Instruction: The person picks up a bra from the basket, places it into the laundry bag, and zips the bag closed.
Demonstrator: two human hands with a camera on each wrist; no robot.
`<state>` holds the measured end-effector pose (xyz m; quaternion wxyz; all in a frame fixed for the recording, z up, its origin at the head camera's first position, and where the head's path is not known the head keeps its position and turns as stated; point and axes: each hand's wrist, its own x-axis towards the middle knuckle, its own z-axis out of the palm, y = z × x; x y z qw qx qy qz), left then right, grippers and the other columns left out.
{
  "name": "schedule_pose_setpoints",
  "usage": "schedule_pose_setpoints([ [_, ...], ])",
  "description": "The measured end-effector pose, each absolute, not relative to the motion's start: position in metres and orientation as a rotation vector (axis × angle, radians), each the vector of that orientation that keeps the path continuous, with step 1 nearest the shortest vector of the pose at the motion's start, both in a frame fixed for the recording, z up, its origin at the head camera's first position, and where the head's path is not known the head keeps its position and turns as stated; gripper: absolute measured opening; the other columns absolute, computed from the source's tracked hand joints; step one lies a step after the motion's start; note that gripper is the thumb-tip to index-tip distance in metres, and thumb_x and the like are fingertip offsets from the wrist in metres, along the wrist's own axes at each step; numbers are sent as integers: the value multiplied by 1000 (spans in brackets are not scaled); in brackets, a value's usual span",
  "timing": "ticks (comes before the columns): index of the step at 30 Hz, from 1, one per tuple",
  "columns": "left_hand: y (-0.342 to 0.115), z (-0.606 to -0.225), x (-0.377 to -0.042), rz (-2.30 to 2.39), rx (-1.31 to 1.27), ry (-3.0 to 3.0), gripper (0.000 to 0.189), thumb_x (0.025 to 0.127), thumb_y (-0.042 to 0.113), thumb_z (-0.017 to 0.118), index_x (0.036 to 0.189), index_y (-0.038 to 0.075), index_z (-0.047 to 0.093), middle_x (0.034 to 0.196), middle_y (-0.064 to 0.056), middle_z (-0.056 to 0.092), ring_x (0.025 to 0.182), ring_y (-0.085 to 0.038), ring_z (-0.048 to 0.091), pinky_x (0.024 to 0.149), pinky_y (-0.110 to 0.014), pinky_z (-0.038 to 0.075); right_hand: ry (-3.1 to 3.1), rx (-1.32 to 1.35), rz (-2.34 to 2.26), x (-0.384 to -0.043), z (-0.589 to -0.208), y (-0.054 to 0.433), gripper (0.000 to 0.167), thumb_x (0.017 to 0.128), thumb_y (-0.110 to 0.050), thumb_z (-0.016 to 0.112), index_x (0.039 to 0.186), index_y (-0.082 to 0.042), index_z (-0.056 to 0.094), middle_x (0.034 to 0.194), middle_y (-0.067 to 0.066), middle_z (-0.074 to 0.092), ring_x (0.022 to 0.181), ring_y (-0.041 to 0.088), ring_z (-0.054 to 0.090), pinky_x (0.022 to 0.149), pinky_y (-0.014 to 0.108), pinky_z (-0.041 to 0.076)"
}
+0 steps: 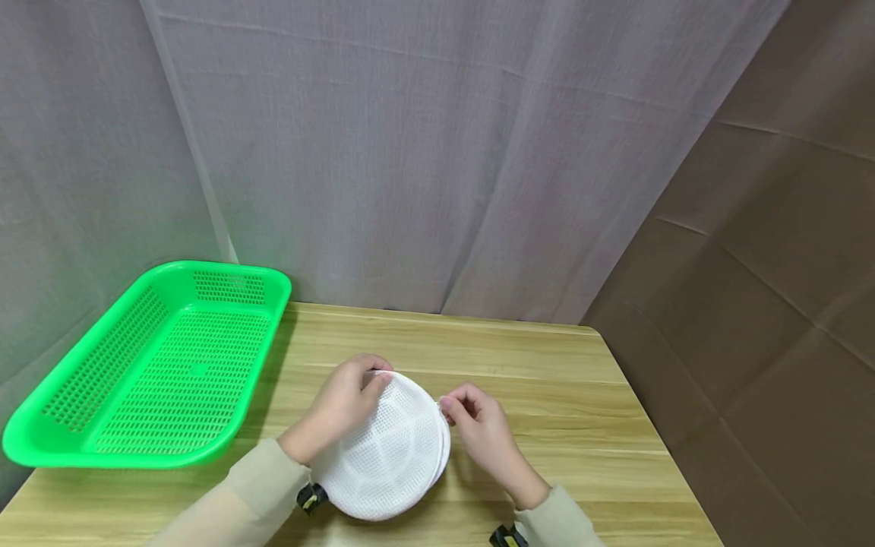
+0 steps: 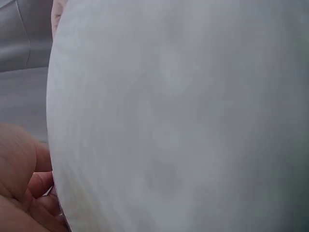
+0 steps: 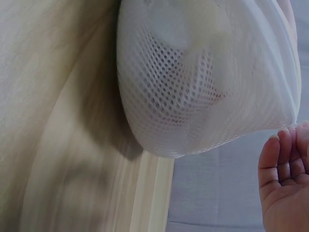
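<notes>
A round white mesh laundry bag (image 1: 386,463) is held tilted just above the wooden table, near its front. My left hand (image 1: 349,399) grips its upper left edge, the thumb lying over the mesh face. At the right edge, my right hand (image 1: 478,425) pinches a small spot on the rim; whether that is a zipper pull cannot be told. The bag (image 2: 169,116) fills most of the left wrist view, blurred, beside the left hand's curled fingers (image 2: 41,186). In the right wrist view, the bag's mesh side (image 3: 178,82) bulges out, and the right fingertips (image 3: 285,137) meet its lower corner.
A large green plastic basket (image 1: 270,334) with a slotted floor stands on the left of the table (image 1: 547,365). Grey cloth (image 1: 410,152) hangs behind the table, and brown cloth (image 1: 766,304) runs along the right side.
</notes>
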<state>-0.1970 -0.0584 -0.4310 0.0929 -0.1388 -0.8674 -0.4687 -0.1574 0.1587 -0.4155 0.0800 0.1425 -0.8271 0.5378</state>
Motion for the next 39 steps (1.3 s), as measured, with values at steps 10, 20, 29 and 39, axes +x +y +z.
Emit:
schedule_pose_setpoints([
  [10,-55,-427,-196,-1346,-563,-2616,18,90,15,68,108,10,68,111,-6,65,110,-24,58,97,-42,44,-2476,429,1611,-158,-414,158,12,93,-3,63,80,-4,63,73,12,61,70,36,59,61,31,53],
  [20,-50,-427,-193,-1241,-581,-2601,12,91,17,69,101,11,70,104,-1,67,103,-22,61,91,-40,47,-2466,410,1628,-158,-411,156,12,92,-2,63,80,-3,62,73,14,61,71,38,59,61,27,53],
  [29,-57,-431,-199,-1336,-398,-2584,7,93,14,65,98,10,69,101,-4,66,95,-19,61,85,-40,50,-2457,431,1603,-157,-413,158,14,92,-1,63,78,-3,61,72,16,61,66,21,58,60,29,53],
  [39,-57,-426,-197,-1370,-388,-2611,14,93,17,65,105,10,68,109,-6,66,108,-23,59,93,-42,46,-2457,414,1591,-158,-414,158,13,92,-3,63,79,-4,62,72,10,61,67,24,59,60,32,53],
])
